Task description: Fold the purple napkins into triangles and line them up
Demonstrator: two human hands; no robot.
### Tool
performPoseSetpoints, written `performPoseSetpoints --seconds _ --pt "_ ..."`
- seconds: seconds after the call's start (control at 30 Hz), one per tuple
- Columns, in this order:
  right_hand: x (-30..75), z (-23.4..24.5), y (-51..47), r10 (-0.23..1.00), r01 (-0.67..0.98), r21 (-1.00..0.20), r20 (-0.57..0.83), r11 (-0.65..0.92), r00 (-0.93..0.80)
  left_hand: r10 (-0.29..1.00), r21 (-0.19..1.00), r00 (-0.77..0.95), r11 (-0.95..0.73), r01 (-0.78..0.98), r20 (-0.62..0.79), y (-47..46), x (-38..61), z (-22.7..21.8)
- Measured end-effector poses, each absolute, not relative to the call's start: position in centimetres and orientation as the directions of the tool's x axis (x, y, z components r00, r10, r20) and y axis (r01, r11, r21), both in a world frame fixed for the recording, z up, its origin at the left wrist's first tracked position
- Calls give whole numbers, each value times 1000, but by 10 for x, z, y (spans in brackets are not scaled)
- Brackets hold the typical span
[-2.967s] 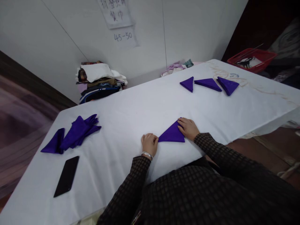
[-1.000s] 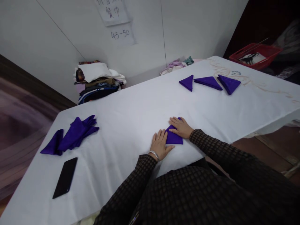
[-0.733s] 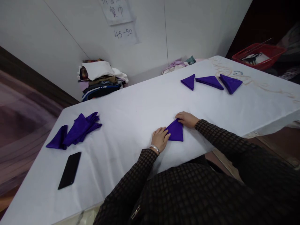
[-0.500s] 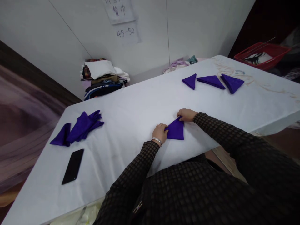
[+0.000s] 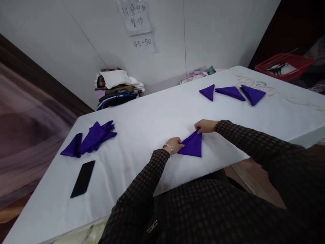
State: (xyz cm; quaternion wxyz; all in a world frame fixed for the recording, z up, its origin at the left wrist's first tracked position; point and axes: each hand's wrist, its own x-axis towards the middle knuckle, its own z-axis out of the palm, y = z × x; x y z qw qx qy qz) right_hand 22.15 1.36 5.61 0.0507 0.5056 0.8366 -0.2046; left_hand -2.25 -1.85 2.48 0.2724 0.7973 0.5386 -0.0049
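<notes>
A purple cloth napkin (image 5: 193, 146), folded into a triangle, lies near the front edge of the white-covered table (image 5: 152, 122). My left hand (image 5: 174, 145), with a bracelet at the wrist, pinches its left corner. At the upper right corner, the fingers of my right hand (image 5: 206, 126) are closed on the cloth. Towards the back right lie three folded purple napkins: a small triangle (image 5: 208, 92), a longer folded one (image 5: 231, 92) and another triangle (image 5: 253, 95). A loose bunch of purple napkins (image 5: 93, 138) rests at the left.
A black phone (image 5: 83, 179) lies on the table at the left front. Behind the table, a pile of folded clothes (image 5: 117, 87) stands by the wall, with more fabric (image 5: 194, 75) further right. A red basket (image 5: 285, 66) is at the far right. Handwritten paper signs (image 5: 137, 18) hang on the wall.
My left hand has shifted its grip towards the left corner of the napkin, and more of the triangle shows. The whole view has tilted slightly upward. Both hands stay on the cloth.
</notes>
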Motion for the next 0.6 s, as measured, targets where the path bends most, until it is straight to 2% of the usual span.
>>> performPoseSetpoints --seconds 0.07,0.13,0.23,0.3,0.37,0.43,0.5,0.6 --pt "221 71 10 844 854 -291 -206 431 -496 871 443 427 -292 848 -242 -13 -30 37" --pt "220 83 7 874 847 -272 -41 457 -484 902 429 419 -340 837 -102 -6 -38 54" --pt "214 86 1 858 837 -222 257 501 -445 898 303 406 -439 846 168 2 -46 72" --pt "210 73 -5 819 829 -179 360 530 -446 851 195 454 -508 839 262 1 -47 70" --pt "208 50 -13 801 815 -153 356 559 -482 812 127 535 -571 811 235 -7 -46 55" --pt "208 25 -23 792 792 -156 302 590 -530 798 114 583 -600 792 150 -20 -44 33" --pt "210 4 -33 782 768 -178 259 615 -567 809 140 580 -587 797 93 -32 -44 14" --pt "214 -11 -45 773 745 -216 253 631 -581 837 213 540 -546 810 92 -42 -47 -1"
